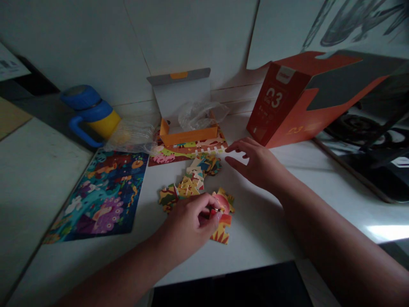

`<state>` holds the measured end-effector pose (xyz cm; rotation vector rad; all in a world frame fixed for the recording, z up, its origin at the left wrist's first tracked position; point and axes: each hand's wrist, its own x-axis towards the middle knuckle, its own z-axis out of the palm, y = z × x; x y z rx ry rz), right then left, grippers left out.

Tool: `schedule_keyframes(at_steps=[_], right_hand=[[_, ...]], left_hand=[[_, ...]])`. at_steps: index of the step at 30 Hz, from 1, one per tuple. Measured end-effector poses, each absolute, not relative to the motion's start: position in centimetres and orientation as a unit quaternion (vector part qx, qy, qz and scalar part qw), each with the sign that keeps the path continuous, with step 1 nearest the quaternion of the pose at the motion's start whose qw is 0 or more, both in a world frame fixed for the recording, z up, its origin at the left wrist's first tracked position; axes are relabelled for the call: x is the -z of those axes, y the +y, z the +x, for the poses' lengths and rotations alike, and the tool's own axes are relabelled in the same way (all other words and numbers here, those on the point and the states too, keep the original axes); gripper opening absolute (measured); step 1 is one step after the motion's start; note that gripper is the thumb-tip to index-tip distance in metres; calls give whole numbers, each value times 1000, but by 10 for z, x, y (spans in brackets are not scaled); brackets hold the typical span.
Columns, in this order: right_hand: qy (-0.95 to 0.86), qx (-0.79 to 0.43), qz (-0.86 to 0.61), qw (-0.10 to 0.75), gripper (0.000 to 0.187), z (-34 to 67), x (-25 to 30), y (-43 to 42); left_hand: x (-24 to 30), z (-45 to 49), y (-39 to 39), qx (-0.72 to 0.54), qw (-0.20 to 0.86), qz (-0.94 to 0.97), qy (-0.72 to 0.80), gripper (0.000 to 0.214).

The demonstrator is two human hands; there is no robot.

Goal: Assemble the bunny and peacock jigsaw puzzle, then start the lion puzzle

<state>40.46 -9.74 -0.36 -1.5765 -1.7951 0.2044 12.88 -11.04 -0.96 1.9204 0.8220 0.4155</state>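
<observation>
My left hand [193, 219] is pinched on a jigsaw piece, mostly hidden by the fingers. Right at those fingertips lie a pink-and-yellow jigsaw piece [225, 201] and an orange-and-yellow one [220, 233]; whether they are joined I cannot tell. Farther right and back, my right hand [247, 157] hovers with thumb and fingers apart and nothing between them. Its fingertips are near the right end of a white-notched strip [211, 151]. Between the hands and the back wall sits a heap of loose jigsaw pieces [191, 179], many overlapping.
A finished dark-blue puzzle [108, 194] lies at left. Behind the heap, an opened orange box [188, 135] holds clear plastic, standing on a brown picture sheet [162, 157]. A blue-and-yellow jug [92, 115] and a large red-orange box [287, 102] flank it. A black object [233, 288] lies at the front edge.
</observation>
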Motion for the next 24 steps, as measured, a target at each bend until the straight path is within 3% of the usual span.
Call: schedule_keyframes(at_steps=[6,10,14,17,24], right_hand=[[-728,-147,-604,290,13,393,-6,-103],[-750,-236,-593,175,17,389,-18,-113],[-786,-295,-533,99,37,395,-18,-119],[-786,-292,-536,91,40,403,-11,-117],[-780,-211,-575,129,17,394,-4,-112]], left_hand=[[2,118,-108,-223,252,906,257,16],[-3,114,-105,-165,241,935,202,29],[-5,112,-104,-89,220,959,152,51],[-6,112,-103,-62,227,962,141,51],[-6,114,-106,-58,238,963,113,37]])
